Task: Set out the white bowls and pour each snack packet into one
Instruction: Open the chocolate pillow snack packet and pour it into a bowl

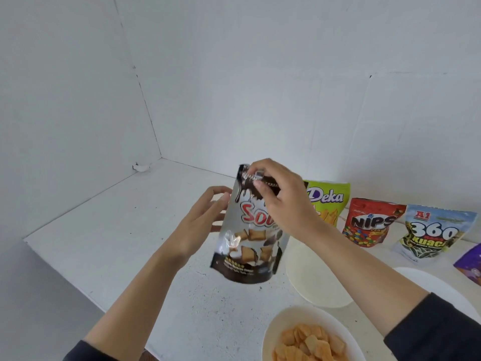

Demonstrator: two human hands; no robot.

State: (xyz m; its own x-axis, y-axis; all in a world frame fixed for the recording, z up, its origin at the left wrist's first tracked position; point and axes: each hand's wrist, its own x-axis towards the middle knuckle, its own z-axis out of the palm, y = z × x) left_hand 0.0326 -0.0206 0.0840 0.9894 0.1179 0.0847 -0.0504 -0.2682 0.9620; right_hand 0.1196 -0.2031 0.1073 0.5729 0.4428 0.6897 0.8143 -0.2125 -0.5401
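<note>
- Countertop [125, 230], white and speckled, runs into a corner of plain white walls; everything I handle is over its right half.
- My right arm reaches in from the lower right, dark sleeve pushed up, wrist bent down. My right hand [283, 201] is above the packet, and its fingertips [256, 175] pinch the sealed top edge.
- My left arm comes up from the lower left with the forearm bare. My left hand [200, 225] stands palm inward, fingers spread and only lightly bent, touching the packet's left edge and not wrapped around it.
- The brown-and-silver snack packet [250, 235] hangs upright between my hands, clear of the counter and leaning a little, printed front toward me.
- Nearest me is a white bowl [273, 327] holding orange square snacks [309, 342], cut off by the bottom edge of the view.
- An empty white bowl [312, 277] sits just right of the held packet, partly behind my right forearm; another white bowl [437, 282] shows beyond that arm.
- Along the back wall stand a green Deka packet [330, 199], a red Nips packet [369, 222] and a 360 Kuaci packet [432, 233], side by side.
- A purple packet [471, 264] pokes in at the right edge.
</note>
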